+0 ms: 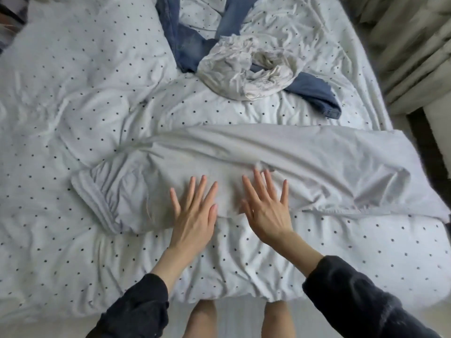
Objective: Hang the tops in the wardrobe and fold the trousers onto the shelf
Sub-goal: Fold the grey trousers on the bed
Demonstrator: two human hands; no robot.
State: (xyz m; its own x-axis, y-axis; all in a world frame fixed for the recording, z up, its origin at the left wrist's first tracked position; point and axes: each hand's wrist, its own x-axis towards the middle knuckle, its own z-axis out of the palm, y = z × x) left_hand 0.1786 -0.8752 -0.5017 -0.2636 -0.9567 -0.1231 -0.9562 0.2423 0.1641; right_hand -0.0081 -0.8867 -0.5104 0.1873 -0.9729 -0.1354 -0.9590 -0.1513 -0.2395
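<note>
Two hands: our left hand (pixel 195 211) and right hand (pixel 266 211) press flat, fingers straight, holding nothing
Trousers (pixel 244 152): white, spread on bed (pixel 61 118)
Behind: jeans (pixel 188 50)

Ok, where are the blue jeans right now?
In the head view the blue jeans lie crumpled at the far side of the bed, partly under a crumpled white garment, beyond the pale grey trousers under both hands.
</note>
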